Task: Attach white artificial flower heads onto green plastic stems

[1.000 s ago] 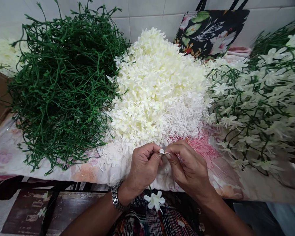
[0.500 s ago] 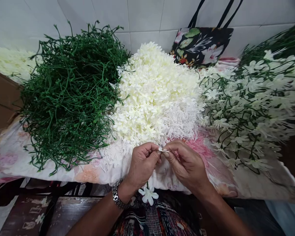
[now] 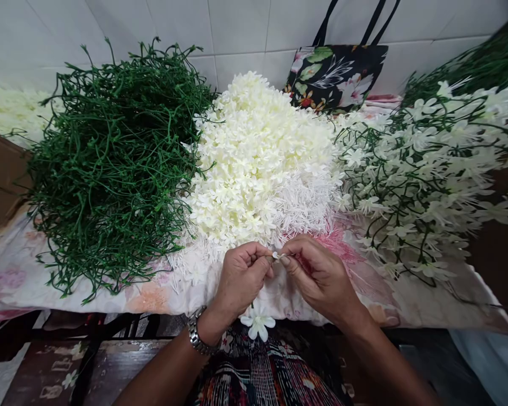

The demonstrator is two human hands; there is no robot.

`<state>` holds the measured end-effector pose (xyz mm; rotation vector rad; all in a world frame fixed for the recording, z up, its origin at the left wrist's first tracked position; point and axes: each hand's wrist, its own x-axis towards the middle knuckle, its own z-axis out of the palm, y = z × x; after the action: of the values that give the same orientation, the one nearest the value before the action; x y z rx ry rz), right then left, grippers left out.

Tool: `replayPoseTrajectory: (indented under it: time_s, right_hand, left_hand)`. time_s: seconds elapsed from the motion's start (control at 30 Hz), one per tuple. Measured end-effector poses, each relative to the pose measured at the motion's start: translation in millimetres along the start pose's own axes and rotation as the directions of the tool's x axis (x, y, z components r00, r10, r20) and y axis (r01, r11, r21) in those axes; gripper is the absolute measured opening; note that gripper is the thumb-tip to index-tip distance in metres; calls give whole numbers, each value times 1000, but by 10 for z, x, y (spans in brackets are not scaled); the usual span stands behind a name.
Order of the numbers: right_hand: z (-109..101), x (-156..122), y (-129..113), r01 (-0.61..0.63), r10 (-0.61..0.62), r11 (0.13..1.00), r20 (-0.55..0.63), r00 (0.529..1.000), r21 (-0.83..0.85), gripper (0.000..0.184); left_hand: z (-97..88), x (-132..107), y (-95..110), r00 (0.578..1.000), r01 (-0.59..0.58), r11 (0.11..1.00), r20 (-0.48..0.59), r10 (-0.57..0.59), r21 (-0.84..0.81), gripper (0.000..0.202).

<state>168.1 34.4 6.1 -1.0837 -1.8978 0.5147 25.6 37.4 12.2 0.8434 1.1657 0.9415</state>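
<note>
My left hand [image 3: 243, 276] is closed in a pinch around a green artificial flower stem, mostly hidden in the fingers. From beneath that hand hangs a white artificial flower [image 3: 258, 324] with spread petals. My right hand [image 3: 317, 276] pinches a small white flower piece [image 3: 275, 255] right at the left fingertips; its exact shape is too small to make out. Just beyond the hands rises a heap of loose cream-white flower heads [image 3: 245, 163], with thin white stamens [image 3: 307, 197] piled at its right front.
A big tangle of green plastic stems [image 3: 114, 169] lies on the left. Stemmed white flowers [image 3: 423, 186] are bunched on the right. A floral bag [image 3: 336, 76] leans against the tiled wall [image 3: 239, 25]. Flowered cloth [image 3: 148, 296] covers the table; a cardboard box [image 3: 2, 175] stands far left.
The small white piece has turned slightly between the fingertips, and the fingers of both hands are a little further apart. The view has shifted slightly, so the surroundings sit further left.
</note>
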Motion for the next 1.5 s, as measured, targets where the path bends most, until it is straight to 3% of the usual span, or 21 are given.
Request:
replayPoseTrajectory:
  time_s: [0.23, 0.67, 0.97, 1.5]
  right_hand:
    - [44, 21, 4, 69, -70, 995, -10, 998, -77, 10]
    - [57, 0, 27, -32, 32, 998, -3, 999, -49, 9]
    - [103, 33, 6, -49, 49, 999, -15, 999, -21, 13]
    - [149, 22, 22, 118, -126, 984, -56, 990, -131, 17]
  left_hand:
    - [8, 13, -10, 1000, 3, 999, -19, -4, -49, 7]
    - [-11, 25, -20, 1000, 0, 999, 13, 0, -51, 7]
    - [-6, 25, -69, 995, -99, 992, 2, 99, 73, 11]
    - [17, 27, -81, 988, -143, 977, -42, 151, 156, 16]
